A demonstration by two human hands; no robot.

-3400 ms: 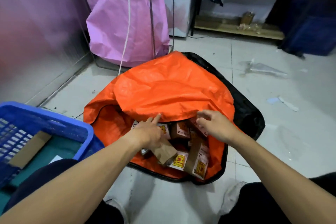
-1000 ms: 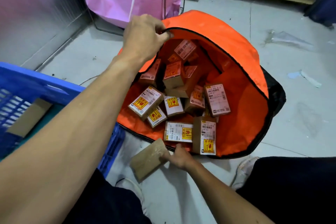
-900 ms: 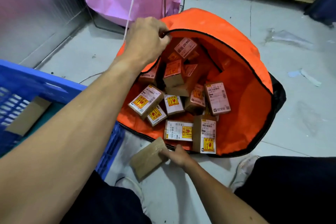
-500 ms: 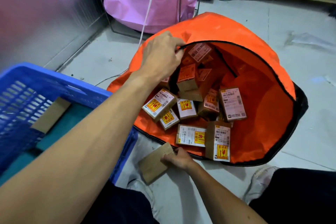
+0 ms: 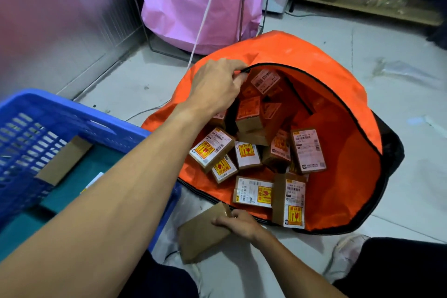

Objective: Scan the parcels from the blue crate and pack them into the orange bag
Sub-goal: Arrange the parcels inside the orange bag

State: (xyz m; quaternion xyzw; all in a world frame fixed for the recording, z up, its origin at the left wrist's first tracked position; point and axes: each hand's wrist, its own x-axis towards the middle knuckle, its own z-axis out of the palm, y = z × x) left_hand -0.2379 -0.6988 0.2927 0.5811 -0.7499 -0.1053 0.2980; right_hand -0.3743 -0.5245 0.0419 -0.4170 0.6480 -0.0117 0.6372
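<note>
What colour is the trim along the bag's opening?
Black, edging the orange bag, best seen in the head view.

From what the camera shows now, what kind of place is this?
Probably a courier or parcel sorting room. An orange bag lies open on the tiled floor, holding many labelled parcels; a blue crate stands beside it; a wooden shelf runs along the back wall.

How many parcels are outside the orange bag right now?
2: one brown parcel gripped by the right hand in front of the orange bag, one cardboard parcel leaning inside the blue crate. The left arm may hide more there.
</note>
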